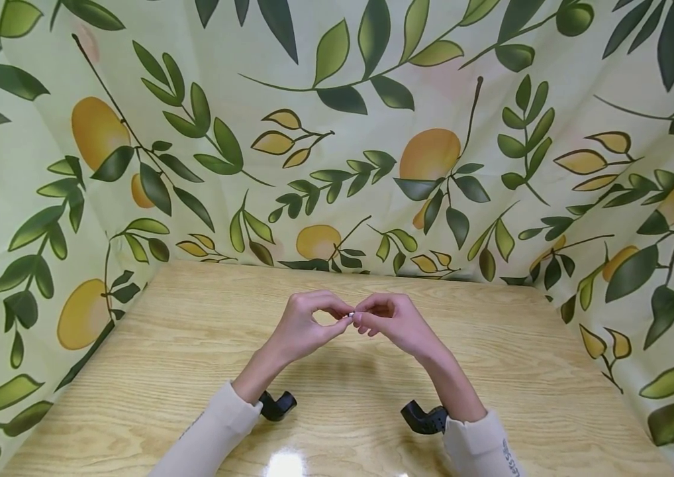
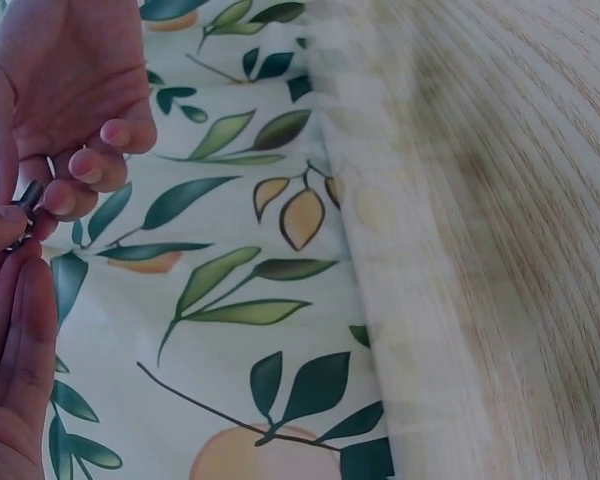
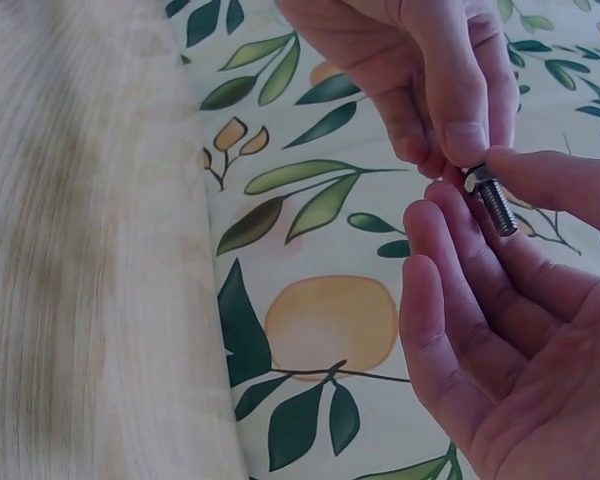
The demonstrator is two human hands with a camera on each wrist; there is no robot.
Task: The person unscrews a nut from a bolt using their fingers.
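Observation:
A small metal bolt [image 3: 502,212] with a threaded shank is between the two hands, a hex nut [image 3: 477,180] around it. My left hand [image 1: 306,324] pinches one end of it between thumb and fingertips, which hide that end. From the other side my right hand [image 1: 398,323] has its thumb and index fingertip at the nut, while the bare thread points toward its palm. In the left wrist view, the dark bolt shank [image 2: 30,195] shows between the touching fingertips. Both hands are raised over the table, fingertips meeting.
Below lies a light wood-grain table [image 1: 194,371]. A leaf-and-fruit printed cloth [image 1: 337,165] hangs along its back and sides. Black curved devices [image 1: 277,405] are on both wrists, next to the pale sleeves [image 1: 212,430]. A bright light reflection shows near the front.

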